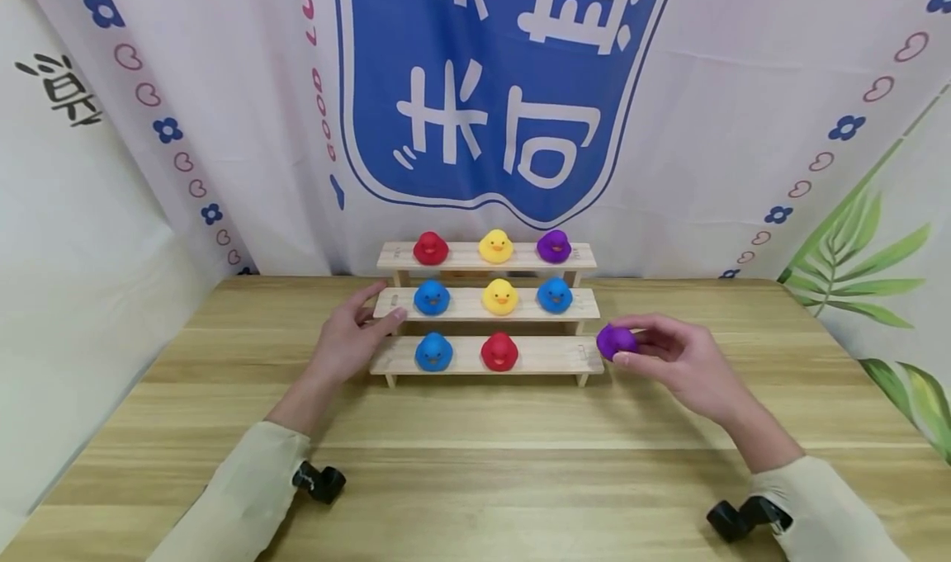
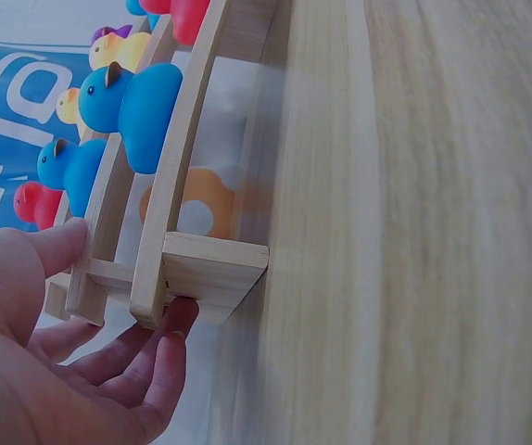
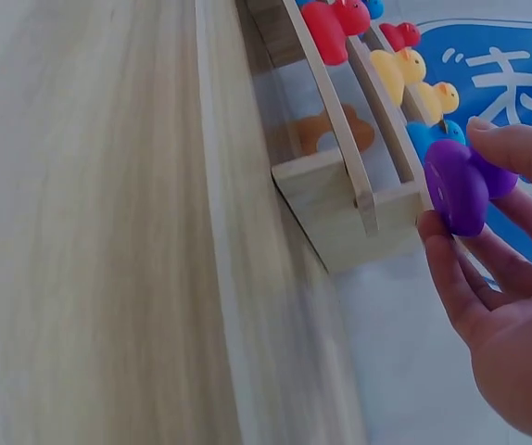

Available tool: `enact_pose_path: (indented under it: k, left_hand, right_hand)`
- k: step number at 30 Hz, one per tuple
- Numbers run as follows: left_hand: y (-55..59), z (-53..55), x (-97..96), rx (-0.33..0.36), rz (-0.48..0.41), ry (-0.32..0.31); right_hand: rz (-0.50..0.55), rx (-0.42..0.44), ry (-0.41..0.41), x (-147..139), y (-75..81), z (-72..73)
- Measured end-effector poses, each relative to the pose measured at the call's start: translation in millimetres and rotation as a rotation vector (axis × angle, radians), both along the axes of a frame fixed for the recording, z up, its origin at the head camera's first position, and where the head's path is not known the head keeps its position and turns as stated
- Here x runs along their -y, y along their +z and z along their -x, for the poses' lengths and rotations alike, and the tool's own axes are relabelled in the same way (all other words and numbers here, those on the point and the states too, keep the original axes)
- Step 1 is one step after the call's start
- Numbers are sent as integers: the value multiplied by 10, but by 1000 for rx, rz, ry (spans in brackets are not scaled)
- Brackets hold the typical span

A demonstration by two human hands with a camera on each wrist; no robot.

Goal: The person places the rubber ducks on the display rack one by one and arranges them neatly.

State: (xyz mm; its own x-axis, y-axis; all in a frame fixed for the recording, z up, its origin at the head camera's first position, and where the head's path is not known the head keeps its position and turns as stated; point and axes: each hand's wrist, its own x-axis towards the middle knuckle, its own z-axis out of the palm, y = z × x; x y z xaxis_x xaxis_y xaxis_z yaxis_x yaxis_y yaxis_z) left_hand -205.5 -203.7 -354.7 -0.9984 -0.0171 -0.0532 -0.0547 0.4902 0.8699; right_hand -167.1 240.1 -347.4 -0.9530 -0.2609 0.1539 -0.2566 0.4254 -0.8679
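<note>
A three-tier wooden stand point(image 1: 541, 357) bears rubber ducks. On its top tier sit a red, a yellow and a purple duck point(image 1: 554, 247); the middle one has a yellow duck point(image 1: 500, 297) between two blue ones. The bottom tier holds a blue duck point(image 1: 433, 352) at left and a red duck point(image 1: 499, 352) in the middle, with bare wood at its right end. My left hand point(image 1: 343, 339) grips the stand's left end, thumb at the middle tier, fingers lower around the end. Just off the bottom tier's right end, my right hand point(image 1: 691, 368) pinches another purple duck point(image 3: 459, 187) between thumb and fingers.
The stand is on a wood-grain table point(image 1: 475, 463), near its back edge. Behind it hangs a white curtain point(image 1: 728, 116) with a large blue printed panel point(image 1: 475, 174). An orange shape with a white centre point(image 2: 212, 193) shows beneath the stand.
</note>
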Motion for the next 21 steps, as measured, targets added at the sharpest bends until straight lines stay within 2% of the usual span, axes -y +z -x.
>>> enact_pose_path:
  k: [6,14,21]
  left_hand:
    - [6,3,-4,6,-7,0]
    - [-12,-4,7,14,-8,-3]
    - [-6,2,7,11,-5,-4]
  right_hand:
    - [24,-4,31,161,-1,59]
    - [-51,-34,68,400,-40,111]
    - [-53,-22,90,554,-72,137]
